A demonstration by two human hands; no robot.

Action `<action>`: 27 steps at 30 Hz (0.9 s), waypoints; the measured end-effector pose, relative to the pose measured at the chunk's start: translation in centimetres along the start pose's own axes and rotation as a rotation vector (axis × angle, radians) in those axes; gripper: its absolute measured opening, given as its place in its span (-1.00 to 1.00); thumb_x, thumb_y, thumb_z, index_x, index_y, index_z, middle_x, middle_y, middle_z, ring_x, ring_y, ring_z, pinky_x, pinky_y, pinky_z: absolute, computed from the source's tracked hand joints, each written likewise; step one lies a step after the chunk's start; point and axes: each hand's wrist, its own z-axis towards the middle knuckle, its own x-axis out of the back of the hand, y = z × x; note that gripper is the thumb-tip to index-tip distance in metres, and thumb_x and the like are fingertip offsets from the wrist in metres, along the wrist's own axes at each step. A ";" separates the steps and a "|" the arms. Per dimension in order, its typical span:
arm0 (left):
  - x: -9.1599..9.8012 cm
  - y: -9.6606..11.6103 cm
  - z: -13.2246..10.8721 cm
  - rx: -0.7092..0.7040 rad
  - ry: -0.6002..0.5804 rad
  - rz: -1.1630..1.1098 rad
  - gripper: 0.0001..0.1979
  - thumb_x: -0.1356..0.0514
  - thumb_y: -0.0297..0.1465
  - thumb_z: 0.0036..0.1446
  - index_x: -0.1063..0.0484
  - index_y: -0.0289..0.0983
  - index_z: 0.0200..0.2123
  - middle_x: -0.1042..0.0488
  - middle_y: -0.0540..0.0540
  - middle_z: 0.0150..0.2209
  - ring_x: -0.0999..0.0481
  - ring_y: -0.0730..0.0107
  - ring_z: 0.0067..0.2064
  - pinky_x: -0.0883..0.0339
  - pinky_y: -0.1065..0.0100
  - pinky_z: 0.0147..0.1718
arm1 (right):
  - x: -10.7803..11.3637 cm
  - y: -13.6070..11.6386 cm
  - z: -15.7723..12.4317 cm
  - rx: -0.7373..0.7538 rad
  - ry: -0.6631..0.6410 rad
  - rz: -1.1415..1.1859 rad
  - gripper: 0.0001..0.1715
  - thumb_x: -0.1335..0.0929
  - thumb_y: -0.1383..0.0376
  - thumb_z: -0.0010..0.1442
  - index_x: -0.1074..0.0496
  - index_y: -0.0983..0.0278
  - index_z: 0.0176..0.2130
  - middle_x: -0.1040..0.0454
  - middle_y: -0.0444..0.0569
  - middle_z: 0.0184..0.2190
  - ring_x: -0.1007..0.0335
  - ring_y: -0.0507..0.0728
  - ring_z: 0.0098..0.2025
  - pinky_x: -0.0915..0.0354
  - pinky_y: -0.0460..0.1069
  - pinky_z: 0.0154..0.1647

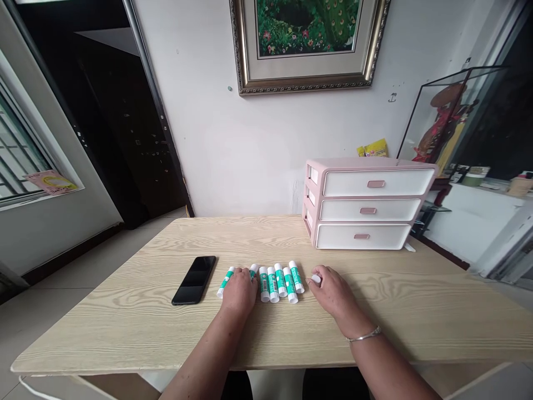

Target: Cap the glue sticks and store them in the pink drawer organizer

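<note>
Resting both hands at a row of white-and-green glue sticks [277, 283] lying side by side on a wood-grain table [400, 316], the person has one hand at each end of the row. The left hand [239, 291] lies curled over the left end, partly open and covering a stick or two; whether it grips any, I cannot tell. The right hand [333, 291], with a bracelet [364, 335] at its wrist, is half closed by a small white object [316, 279], which it may be pinching. At this step, lifting a stick would call for a firm pinch. A phone [194, 280] lies just left of the row, and a pink drawer unit [366, 205] stands behind.
</note>
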 end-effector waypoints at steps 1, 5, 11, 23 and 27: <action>0.1 -0.1 -0.2 -0.001 0.011 -0.015 -0.71 -0.02 -0.33 0.34 -0.49 -0.33 -0.10 -0.53 -0.32 0.00 -0.53 0.08 0.03 -0.31 0.25 -0.02 | 0.0 0.0 0.0 -0.007 -0.001 -0.001 -0.83 -0.36 0.28 0.26 -0.44 0.28 -0.13 -0.55 0.06 -0.17 -0.46 0.19 -0.12 -0.29 0.02 -0.10; 0.1 -0.9 -0.7 -0.016 0.069 -0.110 -0.70 0.00 -0.32 0.36 -0.45 -0.32 -0.03 -0.52 -0.33 0.02 -0.51 0.08 0.05 -0.31 0.22 -0.01 | 0.2 -0.2 0.1 -0.027 0.043 -0.012 -0.81 -0.32 0.23 0.29 -0.45 0.27 -0.14 -0.55 0.06 -0.16 -0.46 0.21 -0.09 -0.29 0.04 -0.08; -0.3 -2.2 -1.7 -0.089 0.136 -0.308 -0.63 0.07 -0.23 0.39 -0.43 -0.27 -0.01 -0.54 -0.21 -0.06 -0.51 0.21 -0.02 -0.33 0.30 -0.06 | 0.5 -0.3 0.1 -0.033 0.070 0.008 -0.79 -0.29 0.20 0.33 -0.46 0.26 -0.16 -0.54 0.05 -0.18 -0.44 0.21 -0.07 -0.27 0.04 -0.04; -0.4 -2.3 -3.7 -0.201 0.096 -0.679 -0.53 -0.03 -0.04 0.30 -0.46 -0.29 -0.03 -0.59 -0.19 -0.18 -0.55 0.12 -0.16 -0.41 0.19 -0.13 | 0.4 0.0 0.1 -0.021 0.070 0.041 -0.75 -0.25 0.18 0.37 -0.45 0.25 -0.18 -0.52 0.03 -0.22 -0.44 0.18 -0.09 -0.28 0.01 -0.06; -0.9 -2.4 -3.6 -0.137 0.079 -0.606 -0.54 -0.02 -0.09 0.31 -0.42 -0.30 0.04 -0.59 -0.25 -0.06 -0.57 0.05 -0.05 -0.38 0.13 -0.02 | 0.4 -0.2 0.1 -0.020 0.070 0.036 -0.76 -0.26 0.19 0.36 -0.45 0.24 -0.21 -0.53 0.03 -0.23 -0.44 0.18 -0.10 -0.28 0.01 -0.07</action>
